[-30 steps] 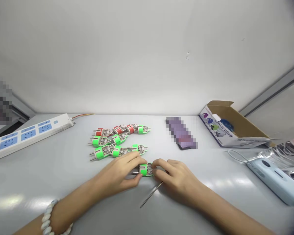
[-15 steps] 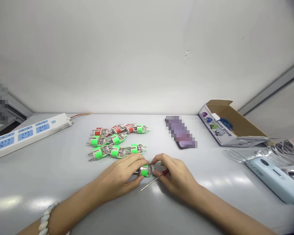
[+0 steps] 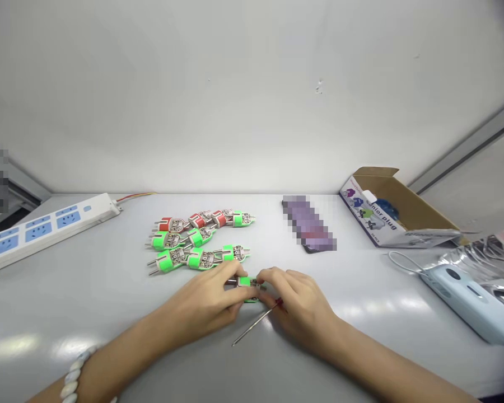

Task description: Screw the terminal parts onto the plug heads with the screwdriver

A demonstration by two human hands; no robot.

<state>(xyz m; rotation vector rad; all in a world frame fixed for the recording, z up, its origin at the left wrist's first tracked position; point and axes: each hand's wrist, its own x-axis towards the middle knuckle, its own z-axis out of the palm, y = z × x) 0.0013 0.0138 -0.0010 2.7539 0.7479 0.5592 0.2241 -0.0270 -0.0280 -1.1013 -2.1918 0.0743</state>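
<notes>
My left hand (image 3: pixel 210 294) is closed on an opened green power plug (image 3: pixel 244 281) lying on the table, its metal pins pointing left. One left finger now lies across the plug's inner parts and hides some of them. In my right hand (image 3: pixel 300 296) a screwdriver (image 3: pixel 256 323) is tucked, its thin shaft slanting down to the left and its red handle mostly covered. The right thumb and forefinger touch the right end of the same plug; whether they pinch a small part there is hidden.
Behind my hands lie several opened green plugs (image 3: pixel 201 259) and red plugs (image 3: pixel 171 224) in rows. A white power strip (image 3: pixel 46 229) sits at left. A pixelated phone (image 3: pixel 309 225), an open cardboard box (image 3: pixel 403 215), a light blue device (image 3: pixel 472 299) and clear plastic bags (image 3: pixel 483 260) are at right.
A left finger has moved over the plug's open inside. The screwdriver has tilted more steeply, its tip shifting down and left. My right hand stays at the plug's right end.
</notes>
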